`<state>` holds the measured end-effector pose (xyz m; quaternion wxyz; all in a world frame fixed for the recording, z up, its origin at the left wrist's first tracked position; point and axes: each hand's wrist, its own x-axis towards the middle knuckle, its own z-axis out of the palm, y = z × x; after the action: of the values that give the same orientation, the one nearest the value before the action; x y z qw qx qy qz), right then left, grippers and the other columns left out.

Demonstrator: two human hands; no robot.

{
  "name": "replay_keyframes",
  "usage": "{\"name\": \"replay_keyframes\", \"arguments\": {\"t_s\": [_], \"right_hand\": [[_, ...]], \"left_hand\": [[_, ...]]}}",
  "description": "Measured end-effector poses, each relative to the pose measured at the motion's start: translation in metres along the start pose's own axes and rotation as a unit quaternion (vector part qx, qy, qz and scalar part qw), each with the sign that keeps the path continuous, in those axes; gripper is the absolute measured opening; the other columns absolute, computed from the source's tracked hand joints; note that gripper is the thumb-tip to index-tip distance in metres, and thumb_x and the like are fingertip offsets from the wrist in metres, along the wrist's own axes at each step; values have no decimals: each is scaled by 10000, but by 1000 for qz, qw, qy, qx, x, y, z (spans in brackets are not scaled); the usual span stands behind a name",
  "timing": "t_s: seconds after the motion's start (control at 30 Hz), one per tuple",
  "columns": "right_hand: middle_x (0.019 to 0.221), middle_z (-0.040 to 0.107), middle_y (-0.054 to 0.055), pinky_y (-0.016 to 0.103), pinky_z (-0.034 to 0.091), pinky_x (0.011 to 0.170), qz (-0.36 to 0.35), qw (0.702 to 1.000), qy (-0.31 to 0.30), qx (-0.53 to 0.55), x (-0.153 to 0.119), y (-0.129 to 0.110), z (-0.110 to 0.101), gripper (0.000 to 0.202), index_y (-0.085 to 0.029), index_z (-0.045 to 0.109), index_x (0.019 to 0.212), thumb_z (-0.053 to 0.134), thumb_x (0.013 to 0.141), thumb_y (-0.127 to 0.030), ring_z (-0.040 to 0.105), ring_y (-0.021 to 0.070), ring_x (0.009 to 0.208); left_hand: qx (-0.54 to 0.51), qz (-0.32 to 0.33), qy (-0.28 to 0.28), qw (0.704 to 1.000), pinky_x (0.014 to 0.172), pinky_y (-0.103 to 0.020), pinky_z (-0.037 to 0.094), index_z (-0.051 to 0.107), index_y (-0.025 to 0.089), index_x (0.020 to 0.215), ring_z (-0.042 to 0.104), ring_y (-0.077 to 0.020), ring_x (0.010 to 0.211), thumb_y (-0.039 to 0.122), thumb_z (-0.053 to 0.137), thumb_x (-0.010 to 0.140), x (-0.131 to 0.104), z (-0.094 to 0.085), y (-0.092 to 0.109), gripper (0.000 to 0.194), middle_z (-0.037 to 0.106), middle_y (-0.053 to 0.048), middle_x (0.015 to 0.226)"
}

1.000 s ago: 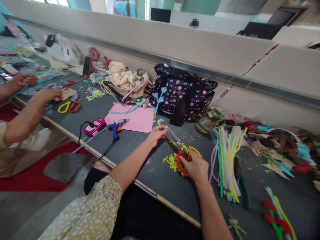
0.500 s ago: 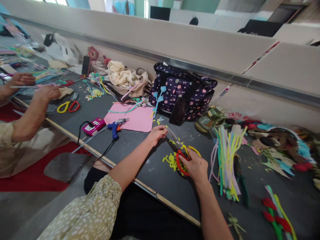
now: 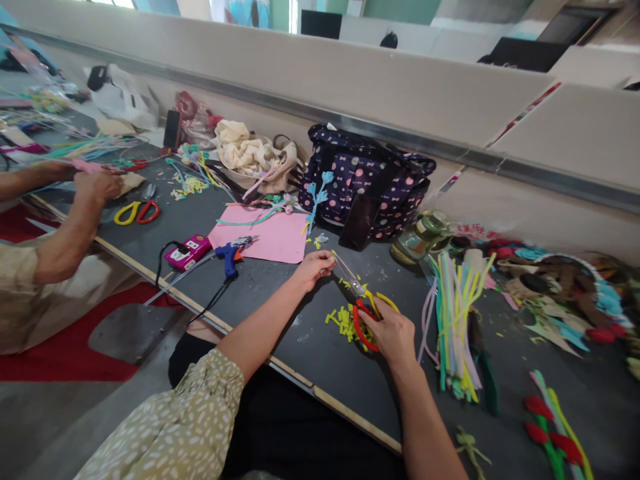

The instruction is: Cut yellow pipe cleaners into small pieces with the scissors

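A: Report on the grip at the centre of the frame.

B: The left hand (image 3: 315, 269) has thumb and forefinger pressed together at a tiny yellow piece (image 3: 333, 253), of which only a speck shows; its material cannot be made out. The right hand (image 3: 394, 330), lower and further right in the frame, is wrapped round the handles of the metal-bladed scissors with one red and one yellow loop (image 3: 357, 289).

A: Position of the blades?

B: Pointing to the upper left, tips just beside the left fingertips. They look slightly parted (too fine to certify from this view), and contact with the piece cannot be confirmed.

A: And the clippings?

B: A loose heap of short yellow-green clippings (image 3: 343, 323) lies right of the lower centre, on the dark grey tabletop (image 3: 280, 313), beside the red loop.

A: Recommendations for sound cutting?

B: In my judgement, let only the length to be cut project from the left fingertips, clear of the blade line. Square the blades across the piece, make one firm snip, and work over the heap so offcuts drop together.
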<state>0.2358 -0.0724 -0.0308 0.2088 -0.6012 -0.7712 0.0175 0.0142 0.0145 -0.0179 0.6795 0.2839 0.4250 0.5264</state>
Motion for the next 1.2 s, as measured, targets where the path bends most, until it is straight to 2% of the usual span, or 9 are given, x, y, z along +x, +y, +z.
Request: {"name": "replay_keyframes", "arguments": {"t_s": [0.1, 0.23, 0.47, 0.63, 0.8, 0.93, 1.2], "right_hand": [[832, 712, 34, 258, 398, 586, 2, 1000, -6, 5, 0, -1, 1, 428, -245, 676, 1013, 456, 845, -572, 647, 176, 713], [785, 704, 34, 270, 383, 562, 43, 999, 3, -17, 2, -4, 3, 452, -233, 655, 1037, 466, 821, -583, 640, 185, 666], [798, 674, 25, 268, 379, 557, 77, 996, -38, -21, 6, -17, -10, 465, -209, 535, 1016, 515, 776, -606, 653, 203, 784], [820, 665, 31, 269, 388, 566, 60, 998, -16, -29, 5, -15, -8, 474, -203, 537, 1026, 510, 780, -607, 646, 194, 791], [808, 674, 28, 264, 395, 594, 15, 999, 31, -40, 3, -6, 0, 457, -204, 576, 1090, 517, 803, -555, 636, 176, 756], [877, 690, 43, 264, 401, 617, -18, 997, 53, -51, 1, -1, 3, 442, -196, 599, 1080, 513, 826, -548, 632, 167, 766], [876, 689, 39, 256, 411, 643, -21, 997, 61, -47, 1, -2, 1, 456, -184, 600, 1108, 518, 835, -541, 634, 164, 782]], "left_hand": [[0, -5, -3, 1000, 495, -182, 389, 560, 145, 638, 486, -65, 517, 234, 800, 548, 1, -1, 0, 271, 549, -4, 595], [-3, 1, -3, 1000, 496, -183, 395, 572, 150, 678, 481, -62, 516, 260, 806, 545, 4, -5, -2, 291, 556, 1, 623], [-11, 14, 5, 1000, 494, -183, 395, 585, 147, 715, 469, -51, 515, 283, 815, 555, 8, -9, -4, 311, 555, 5, 655], [-20, 15, 9, 1000, 503, -188, 399, 585, 144, 711, 471, -48, 511, 263, 818, 564, 5, -7, -2, 299, 550, 12, 651], [-36, 12, 7, 999, 505, -191, 406, 584, 142, 699, 474, -48, 510, 266, 831, 553, 5, -6, -1, 313, 556, 11, 650], [-55, 15, -1, 998, 509, -190, 412, 576, 143, 699, 480, -47, 511, 286, 839, 549, 7, -8, -1, 335, 544, 18, 647], [-77, 14, 0, 997, 523, -189, 427, 592, 149, 751, 506, -50, 526, 243, 827, 571, 10, -10, -2, 310, 575, 13, 667]]}}
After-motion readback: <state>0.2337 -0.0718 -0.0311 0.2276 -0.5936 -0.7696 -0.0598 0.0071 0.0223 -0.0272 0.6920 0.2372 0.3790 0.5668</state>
